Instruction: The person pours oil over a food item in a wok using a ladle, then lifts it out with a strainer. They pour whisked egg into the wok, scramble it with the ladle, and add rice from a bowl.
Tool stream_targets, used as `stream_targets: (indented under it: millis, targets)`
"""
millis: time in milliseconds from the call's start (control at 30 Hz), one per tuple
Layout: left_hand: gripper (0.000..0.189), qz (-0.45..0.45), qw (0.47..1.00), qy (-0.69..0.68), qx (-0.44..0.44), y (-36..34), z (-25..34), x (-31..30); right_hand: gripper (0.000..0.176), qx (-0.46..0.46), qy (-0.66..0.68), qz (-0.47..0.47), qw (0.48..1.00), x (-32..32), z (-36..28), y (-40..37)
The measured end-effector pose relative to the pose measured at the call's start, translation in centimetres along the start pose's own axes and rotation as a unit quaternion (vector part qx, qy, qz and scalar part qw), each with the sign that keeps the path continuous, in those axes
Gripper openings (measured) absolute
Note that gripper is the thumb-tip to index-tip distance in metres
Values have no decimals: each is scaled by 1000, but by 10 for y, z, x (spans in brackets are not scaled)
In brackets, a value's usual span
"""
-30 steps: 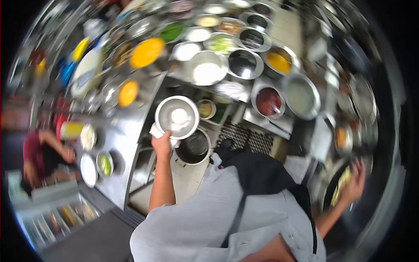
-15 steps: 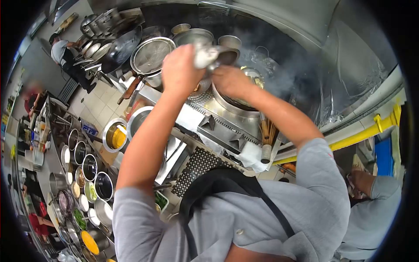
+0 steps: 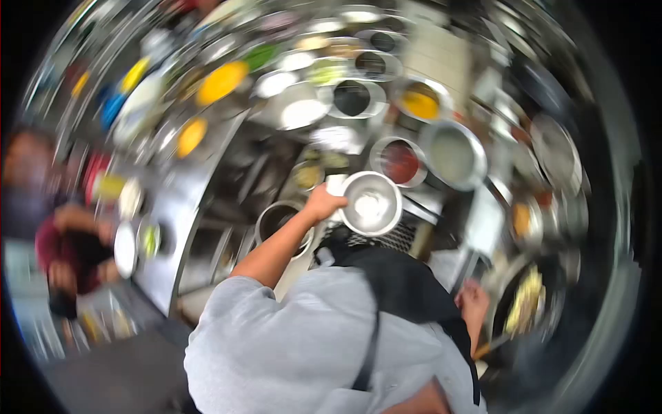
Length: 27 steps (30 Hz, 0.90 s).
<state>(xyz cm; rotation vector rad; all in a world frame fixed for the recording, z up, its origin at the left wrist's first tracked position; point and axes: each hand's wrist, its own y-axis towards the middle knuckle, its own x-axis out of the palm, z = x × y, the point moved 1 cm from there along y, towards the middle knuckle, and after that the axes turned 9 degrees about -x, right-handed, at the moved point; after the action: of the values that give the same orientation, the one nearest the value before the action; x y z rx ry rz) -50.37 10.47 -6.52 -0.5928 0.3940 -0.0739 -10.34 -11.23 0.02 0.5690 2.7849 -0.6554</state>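
Note:
My left hand (image 3: 324, 203) grips a round metal bowl (image 3: 387, 213) by its left rim, over the dark perforated mat (image 3: 393, 237). Something white shows inside the bowl, and a white piece like cloth (image 3: 336, 185) is by my fingers. On the right, my right hand (image 3: 472, 300) is low beside my apron with its fingers curled; whatever it may hold is hidden by blur. Right of it lies a dark wok (image 3: 502, 307) with pale yellow food (image 3: 526, 301) in it. A wooden handle (image 3: 491, 347) slants between that hand and the wok.
Pots of red sauce (image 3: 400, 163), pale liquid (image 3: 452, 155) and yellow liquid (image 3: 420, 101) stand beyond the bowl. Several more containers fill the counter behind. A large pot (image 3: 262, 224) is left of my left forearm. Another person (image 3: 76, 245) is at the far left.
The view has swung left, from the steaming stove to the containers. My hands, close together over the stove before, are now far apart, and the bowl in my left hand shows from above.

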Motion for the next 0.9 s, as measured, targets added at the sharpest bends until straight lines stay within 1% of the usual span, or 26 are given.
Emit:
stream_targets:
  millis: [33, 67, 100, 133, 167, 200, 233, 267, 300, 333, 367, 400, 433, 467, 500, 533, 567, 600, 633, 667, 700, 733, 767, 800, 833, 900]
  targets:
    - [41, 84, 989, -109, -57, -1, -54, -50, 36, -71, -29, -85, 993, 8, 44, 29]
    - [34, 202, 957, -128, -163, -11, -105, -102, 34, -118, -77, -170, 975, 13, 89, 54]
    - [33, 307, 912, -217, -166, -33, -138, -143, 34, -120, -87, -201, 968, 27, 77, 69]
    - [32, 390, 845, -346, -117, -53, -164, -174, 34, -48, -58, -202, 976, 38, 63, 74]
    - [34, 444, 751, -463, -155, -64, -187, -207, 34, 22, -29, -194, 980, 50, 41, 74]
    - [37, 478, 702, -503, -163, -76, -188, -232, 33, -12, -211, -178, 961, 80, -25, 70]
    - [40, 504, 653, -539, -168, -93, -187, -251, 28, 11, -113, -120, 986, 79, -32, 78]
    - [45, 515, 630, -558, -167, -84, -222, -278, 23, -42, -64, -117, 990, 75, -29, 105]
    - [50, 520, 615, -569, -167, -66, -246, -304, 27, -57, -111, -90, 988, 77, -39, 123]
    - [56, 503, 627, -562, -195, -64, -232, -314, 29, -43, -84, -112, 989, 75, -42, 145]
    - [63, 434, 661, -587, -170, -36, -283, -345, 27, -59, -84, -126, 987, 84, -61, 147]
    - [66, 371, 711, -587, -113, -30, -305, -359, 30, -87, -120, -85, 985, 97, -85, 136]
    - [70, 364, 752, -537, -115, -22, -314, -367, 38, -145, -183, -68, 970, 106, -110, 123]
    - [68, 250, 827, -491, -110, -15, -286, -363, 44, -376, -344, 3, 861, 91, -90, 124]
    - [67, 218, 824, -512, -107, -20, -231, -335, 43, -278, -281, 33, 918, 96, -112, 99]
    - [65, 256, 847, -427, -188, -9, -205, -321, 45, -223, -287, 50, 930, 91, -112, 85]
    - [59, 154, 827, -527, -121, 12, -210, -293, 48, -172, -283, 59, 942, 78, -104, 70]
    - [44, 77, 854, -505, -102, 1, -142, -230, 47, -107, -304, 100, 941, 61, -89, 54]
    - [29, 54, 866, -476, -143, 33, -176, -212, 46, -44, -323, 123, 937, 47, -72, 38]
    - [25, -51, 875, -439, -196, 53, -162, -169, 45, -10, -348, 176, 921, 26, -52, 21]
    - [21, -142, 870, -402, -247, 61, -134, -117, 45, -38, -452, 268, 850, -3, -18, 6]
    - [22, -194, 880, -352, -254, 39, -63, -74, 45, -65, -546, 351, 758, -16, -9, -16]
    - [26, -290, 863, -344, -229, 46, -34, -34, 48, 42, -508, 385, 769, -43, 2, -36]
    - [32, -402, 810, -359, -230, 48, -3, 7, 51, 53, -534, 461, 707, -62, 10, -55]
    - [38, -408, 809, -346, -244, 25, 46, 55, 56, 128, -541, 478, 680, -80, 19, -72]
    - [38, -489, 798, -265, -234, -20, 123, 130, 56, 273, -530, 480, 643, -113, 59, -83]
